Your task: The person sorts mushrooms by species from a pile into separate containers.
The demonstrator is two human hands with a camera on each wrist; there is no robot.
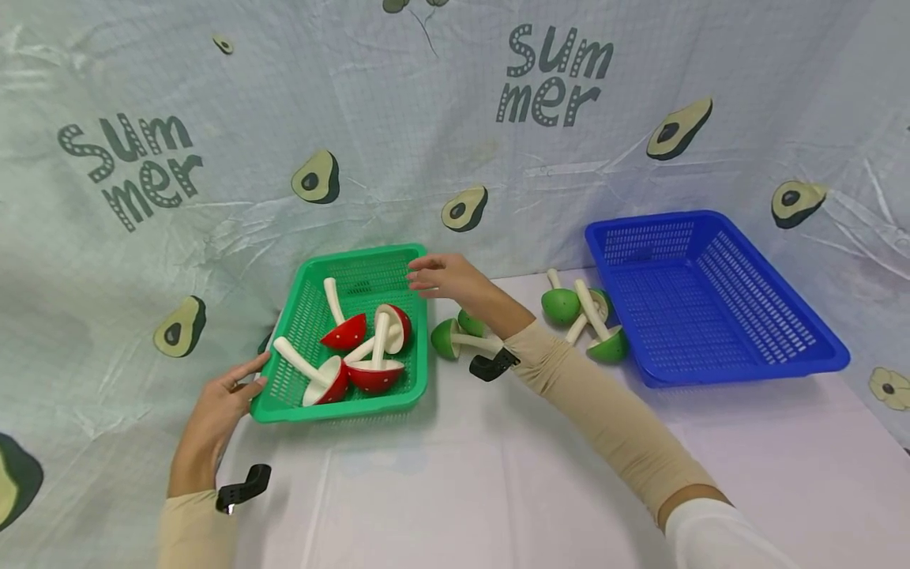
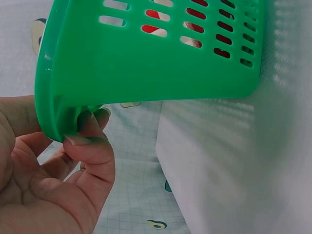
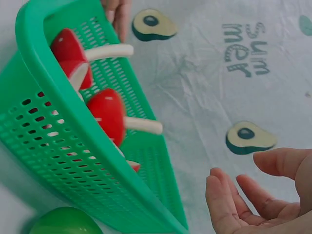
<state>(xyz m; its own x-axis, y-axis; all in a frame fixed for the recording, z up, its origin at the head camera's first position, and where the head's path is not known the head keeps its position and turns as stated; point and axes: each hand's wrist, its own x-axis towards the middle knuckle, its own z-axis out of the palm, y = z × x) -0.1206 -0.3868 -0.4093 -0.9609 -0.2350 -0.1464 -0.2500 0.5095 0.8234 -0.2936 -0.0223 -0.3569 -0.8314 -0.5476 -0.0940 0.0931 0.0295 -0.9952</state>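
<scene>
The green basket (image 1: 340,416) stands on the left and holds several red toy mushrooms (image 1: 375,378) with white stems. At its near left corner my left hand (image 1: 226,399) grips the rim. The left wrist view shows the fingertips (image 2: 90,146) curled under that green rim (image 2: 45,73). My right hand (image 1: 449,278) hovers by the basket's far right corner. In the right wrist view its thumb and fingers (image 3: 222,200) are loosely bent and apart, with nothing between them.
Right of the green basket lie green toy mushrooms (image 1: 445,340), partly behind the right forearm. Several more green mushrooms (image 1: 562,306) lie beside a blue basket (image 1: 739,373) at the right. A printed cloth (image 1: 398,142) hangs behind the white table (image 1: 426,506).
</scene>
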